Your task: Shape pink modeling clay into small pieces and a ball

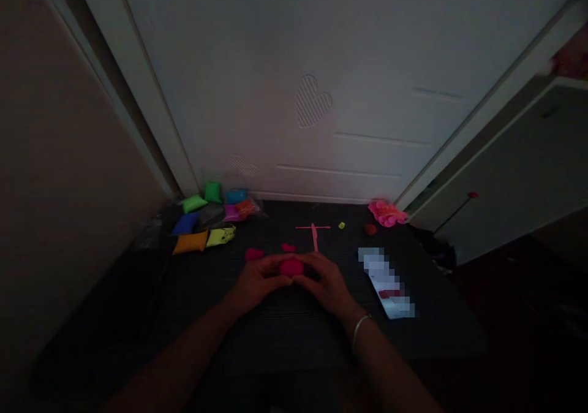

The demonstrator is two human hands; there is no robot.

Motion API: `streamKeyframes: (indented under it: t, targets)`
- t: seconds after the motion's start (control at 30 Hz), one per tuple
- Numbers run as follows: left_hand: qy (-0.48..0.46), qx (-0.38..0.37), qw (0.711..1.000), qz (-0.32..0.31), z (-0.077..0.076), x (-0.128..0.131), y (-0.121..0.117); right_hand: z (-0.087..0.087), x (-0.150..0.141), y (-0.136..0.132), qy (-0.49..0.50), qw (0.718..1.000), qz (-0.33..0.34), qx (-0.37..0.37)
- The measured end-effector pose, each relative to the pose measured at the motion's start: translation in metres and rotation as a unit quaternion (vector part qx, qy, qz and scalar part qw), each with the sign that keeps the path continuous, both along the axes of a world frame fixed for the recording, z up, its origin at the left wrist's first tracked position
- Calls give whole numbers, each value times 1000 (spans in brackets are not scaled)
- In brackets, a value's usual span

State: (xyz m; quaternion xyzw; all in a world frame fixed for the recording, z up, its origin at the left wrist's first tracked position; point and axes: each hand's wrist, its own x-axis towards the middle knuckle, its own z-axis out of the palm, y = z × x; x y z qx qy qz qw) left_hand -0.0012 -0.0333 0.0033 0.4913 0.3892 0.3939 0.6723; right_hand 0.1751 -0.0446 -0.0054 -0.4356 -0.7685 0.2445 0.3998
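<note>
Between your left hand (258, 283) and right hand (327, 283), you hold a pink lump (291, 268), apparently soft clay, toward the middle of the dark table (294, 327), fingers curved around its sides. Two smaller pink pieces (253, 254) lie just beyond; the phone (386, 283) rests nearer the table's right edge.

So the packets (190, 241) are bunched on the table's (275, 345) far left, sculpting tools (315, 235) sit toward the back middle, and the phone (388, 287) lies over on the right.
</note>
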Motion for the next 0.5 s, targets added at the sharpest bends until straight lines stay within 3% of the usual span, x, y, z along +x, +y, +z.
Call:
streamKeyframes:
  t: [0.5]
  targets:
    - [18, 32, 998, 51, -2, 3, 2, 0, 1, 1, 39, 999, 16, -11]
